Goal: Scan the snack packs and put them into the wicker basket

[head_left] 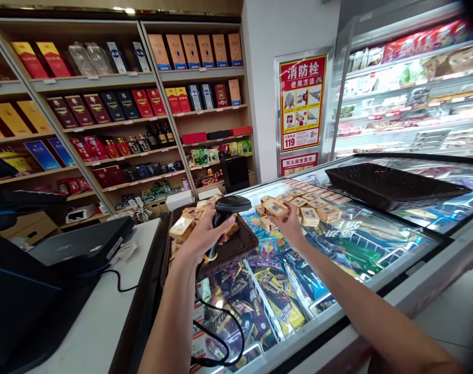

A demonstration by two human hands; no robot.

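Observation:
My left hand (pixel 201 240) is wrapped round the grip of a black barcode scanner (pixel 229 205), whose head points right and whose cable (pixel 217 332) hangs down in loops. My right hand (pixel 290 224) pinches a small tan packaged snack (pixel 275 209) with a white label, held just right of the scanner head. Under the left hand sits a dark woven basket (pixel 236 248) with several similar packets. More of these packets (pixel 312 208) lie in rows on the glass lid of the chest freezer (pixel 377 244).
An empty dark basket (pixel 392 186) lies farther right on the freezer. A white counter (pixel 104 311) with a black till unit (pixel 76 246) stands at left. Shelves of boxed bottles (pixel 115 104) fill the back wall; a chilled display (pixel 408 88) stands at right.

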